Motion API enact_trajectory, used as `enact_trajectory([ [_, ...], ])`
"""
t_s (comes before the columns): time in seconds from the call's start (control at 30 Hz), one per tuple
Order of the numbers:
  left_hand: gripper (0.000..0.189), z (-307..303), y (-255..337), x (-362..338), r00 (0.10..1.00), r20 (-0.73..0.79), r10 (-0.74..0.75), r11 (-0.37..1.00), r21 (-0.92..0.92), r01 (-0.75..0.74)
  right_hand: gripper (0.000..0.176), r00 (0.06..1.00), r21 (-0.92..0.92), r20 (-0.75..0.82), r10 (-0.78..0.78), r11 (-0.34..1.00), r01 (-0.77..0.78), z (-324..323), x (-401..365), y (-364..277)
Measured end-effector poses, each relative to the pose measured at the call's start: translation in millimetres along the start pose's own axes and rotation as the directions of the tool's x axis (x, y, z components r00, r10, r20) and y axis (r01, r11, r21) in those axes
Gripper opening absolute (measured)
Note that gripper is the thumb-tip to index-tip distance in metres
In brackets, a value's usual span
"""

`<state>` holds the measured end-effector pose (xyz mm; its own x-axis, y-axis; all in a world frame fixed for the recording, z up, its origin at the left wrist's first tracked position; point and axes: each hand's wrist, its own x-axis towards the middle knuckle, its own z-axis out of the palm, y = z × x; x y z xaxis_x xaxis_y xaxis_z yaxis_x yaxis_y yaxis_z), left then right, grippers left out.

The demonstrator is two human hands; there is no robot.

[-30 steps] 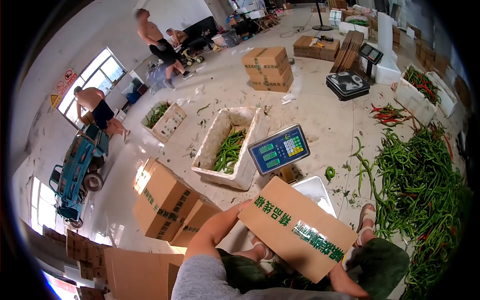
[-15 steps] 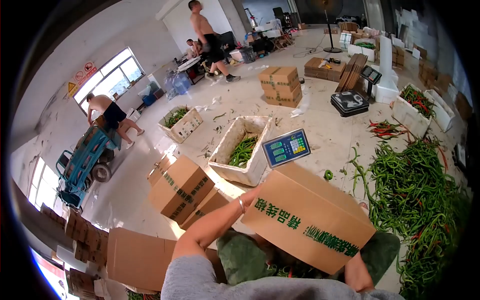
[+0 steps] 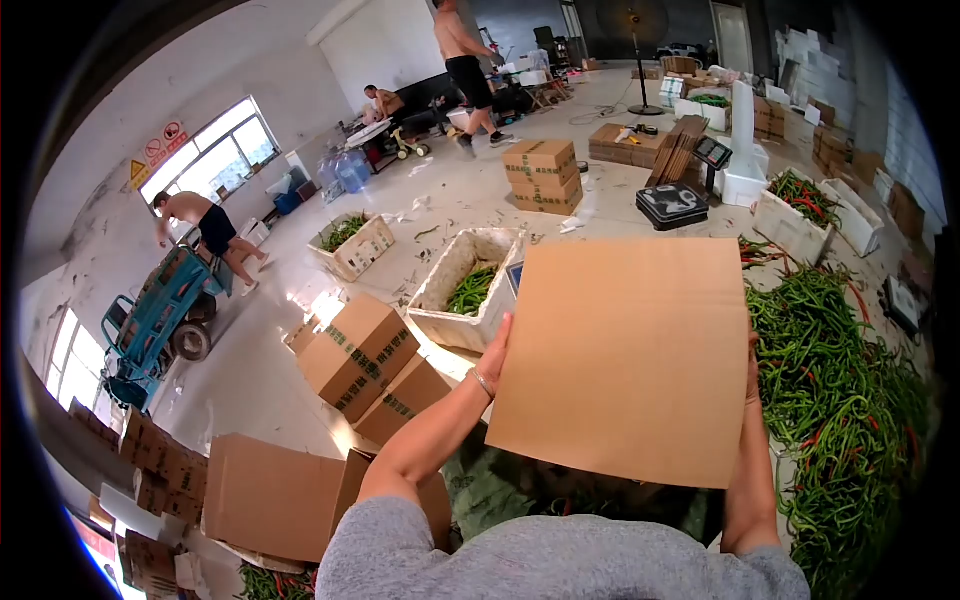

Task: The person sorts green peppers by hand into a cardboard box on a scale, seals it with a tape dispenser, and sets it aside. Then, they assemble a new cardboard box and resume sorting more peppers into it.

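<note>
Holding the carton point(image 3: 622, 360), the left hand point(image 3: 496, 352) presses its side; the right hand point(image 3: 752, 372) I cannot tell, and turning needs balanced support.

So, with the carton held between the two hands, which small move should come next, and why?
Probably lower the carton a little, both hands together: the left hand and right hand hold its opposite sides, and it covers most of the scale display behind it.
</note>
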<state>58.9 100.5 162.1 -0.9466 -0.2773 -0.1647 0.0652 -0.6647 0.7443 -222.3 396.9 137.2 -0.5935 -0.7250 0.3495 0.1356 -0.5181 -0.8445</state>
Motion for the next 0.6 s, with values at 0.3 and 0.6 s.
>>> enact_trajectory([
  [0.3, 0.065, 23, 2, -28, 0.898, -0.068, 0.435, 0.883, 0.225, -0.411, 0.088, 0.984, 0.281, -0.086, 0.156, 0.951, -0.126, 8, -21, 9],
  [0.6, 0.074, -52, -9, -15, 0.978, -0.018, 0.206, 0.974, 0.096, -0.204, 0.083, 0.999, 0.072, -0.007, 0.053, 0.996, -0.052, 27, -24, 24],
])
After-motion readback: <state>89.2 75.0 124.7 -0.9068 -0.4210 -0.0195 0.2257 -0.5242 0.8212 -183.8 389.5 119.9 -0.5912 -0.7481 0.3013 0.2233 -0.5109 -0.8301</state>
